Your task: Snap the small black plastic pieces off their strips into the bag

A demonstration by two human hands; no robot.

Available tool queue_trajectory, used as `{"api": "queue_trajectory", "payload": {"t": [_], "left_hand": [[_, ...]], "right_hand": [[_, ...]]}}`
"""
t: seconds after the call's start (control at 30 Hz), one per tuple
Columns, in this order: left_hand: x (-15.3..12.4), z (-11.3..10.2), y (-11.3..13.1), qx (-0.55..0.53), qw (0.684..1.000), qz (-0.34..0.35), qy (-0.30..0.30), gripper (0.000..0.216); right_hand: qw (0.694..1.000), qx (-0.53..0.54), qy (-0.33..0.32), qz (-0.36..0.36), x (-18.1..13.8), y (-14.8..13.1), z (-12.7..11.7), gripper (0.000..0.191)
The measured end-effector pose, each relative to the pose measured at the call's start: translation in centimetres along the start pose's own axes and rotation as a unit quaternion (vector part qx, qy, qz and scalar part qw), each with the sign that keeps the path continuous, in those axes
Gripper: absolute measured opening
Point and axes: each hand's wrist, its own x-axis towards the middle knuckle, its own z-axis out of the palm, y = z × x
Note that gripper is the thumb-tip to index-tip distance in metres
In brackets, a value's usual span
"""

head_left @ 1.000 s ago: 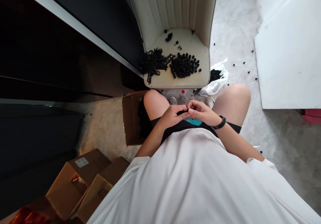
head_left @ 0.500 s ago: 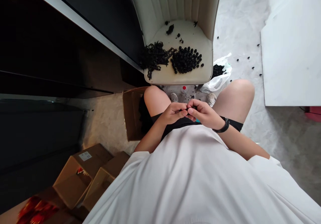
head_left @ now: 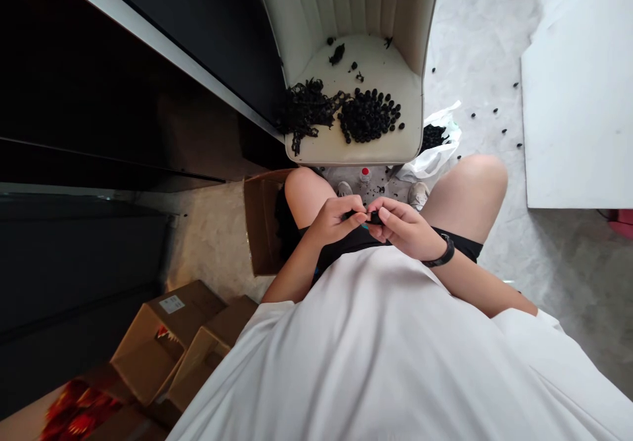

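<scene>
Close together above my lap, both hands are closed. In the fingertips of my right hand (head_left: 403,229) is a small black rounded piece (head_left: 376,217), its exact kind too small to tell. My left hand (head_left: 337,221) pinches a thin dark thing (head_left: 350,215) that reaches toward that piece; the fingers cover most of it. On the chair seat (head_left: 363,154) beyond my knees lies a pile of small black ring-like pieces (head_left: 368,117). To its left is a tangled heap of black scrap strips (head_left: 309,108).
A white plastic bag (head_left: 435,157) of black pieces stands right of the chair. Under it is a red-capped bottle (head_left: 365,175). An open cardboard box (head_left: 262,230) is by my left leg, with more boxes (head_left: 158,342) behind. Several black bits dot the floor (head_left: 475,45).
My hands have drawn slightly apart, and the black piece in my right fingertips shows more plainly. The view has shifted a little; the piles on the chair look the same.
</scene>
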Motion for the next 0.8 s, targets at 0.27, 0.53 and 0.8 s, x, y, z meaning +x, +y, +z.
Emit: {"api": "queue_trajectory", "payload": {"t": [0.27,0.53,0.8], "left_hand": [[0.1,0.3,1.2,0.101,0.995,0.02,-0.003,0.046],[0.0,-0.1,1.8,0.145,0.988,0.047,-0.036,0.042],[-0.8,-2.1,2.5,0.208,0.974,0.092,-0.015,0.042]], "right_hand": [[0.984,-0.158,0.061,-0.056,0.3,-0.7,-0.6,0.046],[0.895,-0.401,0.035,-0.193,0.3,-2.3,-2.2,0.04],[0.916,-0.297,0.162,-0.215,-0.6,-4.0,-5.2,0.038]]}}
